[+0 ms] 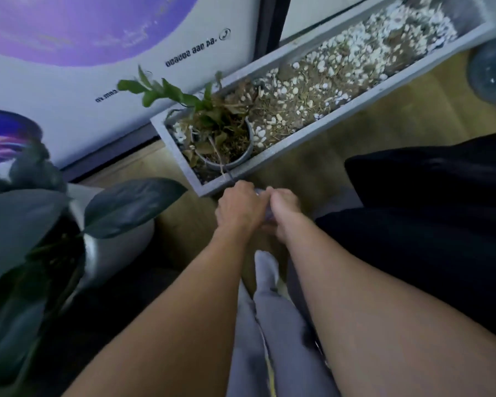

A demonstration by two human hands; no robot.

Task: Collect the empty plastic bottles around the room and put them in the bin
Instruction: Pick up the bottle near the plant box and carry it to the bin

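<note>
You face a wooden floor (341, 144). A long grey planter (298, 144) runs from centre toward far right, filled with soil and white pebbles (355, 53). At its near-left end sits a small grey pot (241, 156) holding a mostly dried plant (184, 98) with a few green leaves. A white poster (98, 81) with purple circles stands far left. A dark-leaved plant (26, 213) in a white pot (118, 247) stands near left. A black cushion (441, 210) lies right. A clear globe (493, 75) rests far right.
</note>
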